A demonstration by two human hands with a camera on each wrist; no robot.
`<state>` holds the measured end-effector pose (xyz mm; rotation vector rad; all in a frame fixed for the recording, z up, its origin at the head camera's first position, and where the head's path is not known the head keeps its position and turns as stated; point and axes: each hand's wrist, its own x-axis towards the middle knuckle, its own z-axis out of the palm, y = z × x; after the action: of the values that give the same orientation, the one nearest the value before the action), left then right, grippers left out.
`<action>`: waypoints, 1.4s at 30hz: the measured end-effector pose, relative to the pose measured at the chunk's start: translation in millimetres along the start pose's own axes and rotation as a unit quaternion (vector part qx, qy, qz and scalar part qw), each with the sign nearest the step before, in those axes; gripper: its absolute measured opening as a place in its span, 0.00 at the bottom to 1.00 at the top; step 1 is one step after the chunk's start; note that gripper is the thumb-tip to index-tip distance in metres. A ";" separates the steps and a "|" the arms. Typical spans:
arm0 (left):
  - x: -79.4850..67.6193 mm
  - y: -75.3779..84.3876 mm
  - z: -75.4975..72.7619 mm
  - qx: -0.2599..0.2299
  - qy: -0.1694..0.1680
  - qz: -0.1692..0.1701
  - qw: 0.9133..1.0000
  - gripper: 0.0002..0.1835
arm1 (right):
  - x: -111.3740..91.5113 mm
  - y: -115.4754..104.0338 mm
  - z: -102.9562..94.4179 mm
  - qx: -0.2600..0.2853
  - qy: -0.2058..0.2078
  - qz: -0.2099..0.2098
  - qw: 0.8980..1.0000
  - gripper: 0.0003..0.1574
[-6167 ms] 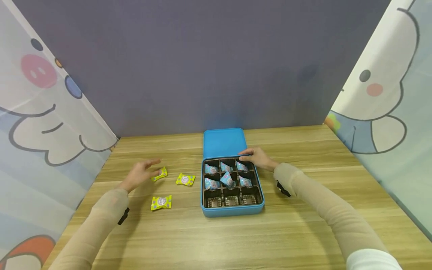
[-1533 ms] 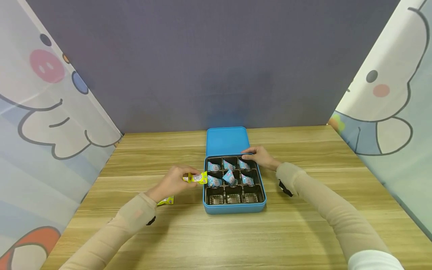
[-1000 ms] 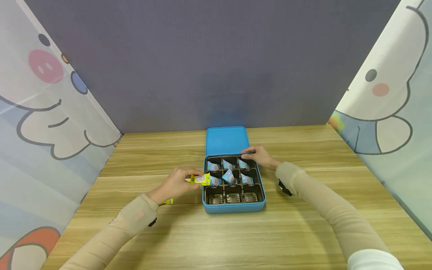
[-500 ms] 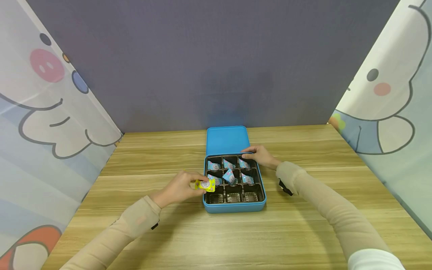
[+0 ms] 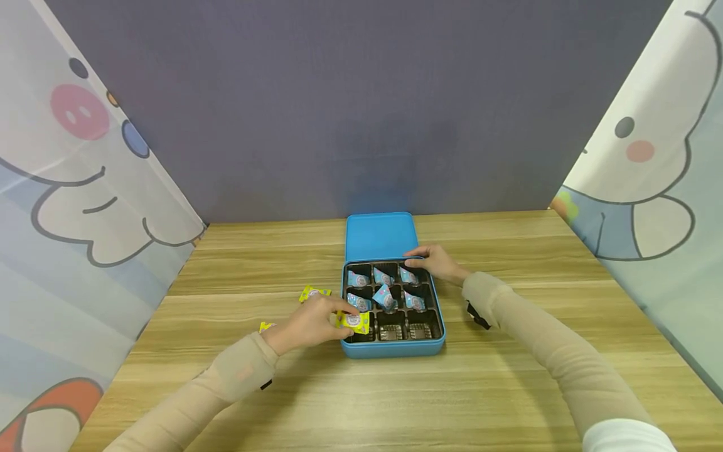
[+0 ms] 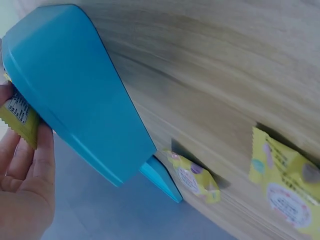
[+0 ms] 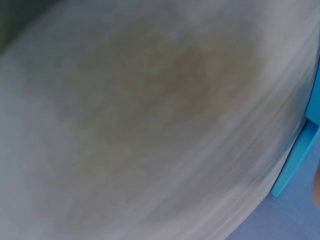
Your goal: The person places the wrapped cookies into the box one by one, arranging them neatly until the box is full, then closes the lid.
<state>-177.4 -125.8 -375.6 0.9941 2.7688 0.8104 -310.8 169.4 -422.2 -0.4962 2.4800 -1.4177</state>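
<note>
My left hand [image 5: 316, 322] pinches a yellow wrapped candy [image 5: 354, 322] between thumb and fingers, over the front-left compartment of a blue box [image 5: 390, 349]. In the left wrist view that candy [image 6: 22, 112] is beside the box's outer wall [image 6: 85, 95]. My right hand [image 5: 437, 262] grips the box's back right corner, fingers at the rim. Blue wrapped candies [image 5: 386, 297] lie in the back and middle rows of the black divided tray. The front middle and right compartments show bare bottoms. The right wrist view catches only a sliver of the hand [image 7: 316, 187].
Two more yellow candies lie on the wooden table left of the box, one near its side [image 5: 314, 293] and one partly behind my left wrist [image 5: 267, 326]. The box's blue lid [image 5: 381, 236] is folded back toward the grey wall [image 5: 361, 113].
My left hand has carried the yellow candy from left of the box, rightward and toward the front, to the front-left compartment. My right hand has stayed at the box's corner.
</note>
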 end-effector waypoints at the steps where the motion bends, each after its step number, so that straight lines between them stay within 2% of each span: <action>1: 0.3 0.4 1.1 0.000 -0.003 -0.003 1.000 0.16 | -0.4 -0.2 -0.1 0.000 0.000 0.000 1.000 0.22; 8: 1.3 4.2 4.3 -0.002 -0.009 -0.026 1.000 0.16 | -2.1 -2.0 -0.7 -0.005 -0.002 0.003 1.000 0.22; 16: 3.2 9.2 7.3 0.052 0.005 0.019 0.998 0.16 | -0.6 0.0 -1.3 -0.006 -0.003 -0.004 1.000 0.23; 27: 6.0 14.5 13.3 0.106 0.014 0.031 0.994 0.15 | -1.3 0.2 -0.7 -0.006 -0.003 0.002 1.000 0.24; 32: 5.2 14.4 14.7 0.103 0.019 0.037 0.994 0.15 | -3.4 -0.9 -0.5 -0.004 -0.004 0.001 1.000 0.23; 42: 3.6 12.4 16.2 0.078 0.015 0.013 0.997 0.16 | -2.9 -1.3 -1.5 0.001 -0.004 -0.001 1.000 0.24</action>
<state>-169.0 -108.3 -382.8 1.0518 2.8878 0.6243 -308.5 171.1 -420.2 -0.5024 2.4721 -1.4167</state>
